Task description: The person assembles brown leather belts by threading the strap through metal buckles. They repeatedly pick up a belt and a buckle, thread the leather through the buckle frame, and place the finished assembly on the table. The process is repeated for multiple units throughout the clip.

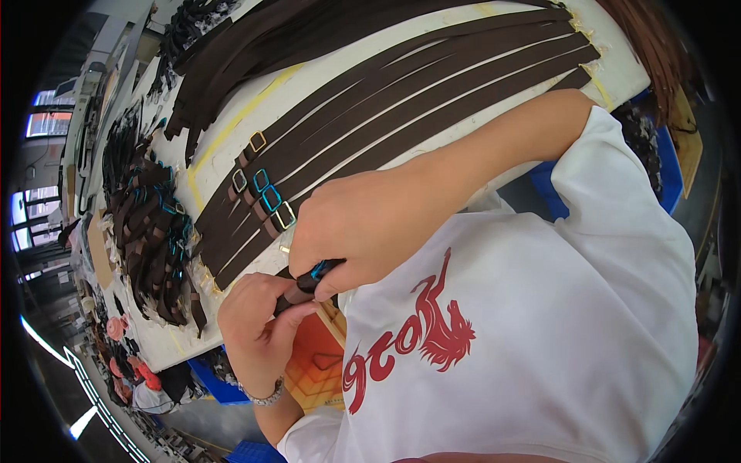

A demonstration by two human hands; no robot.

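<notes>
Both hands meet in front of my shirt, pinched on a dark brown belt strap with a blue buckle. My left hand, a bracelet at its wrist, grips the strap from the lower left. From the upper right, my right hand closes on the buckle end, its fingertips partly hidden. Beside my right hand, several dark brown straps lie in parallel rows on the white table. Their left ends carry a gold buckle, a silver buckle, blue buckles and a pale buckle.
A tangled pile of buckled straps lies at the table's left. More dark straps cover the far side, and reddish-brown straps hang at the upper right. Blue bins stand by the table. An orange patterned panel shows below my hands.
</notes>
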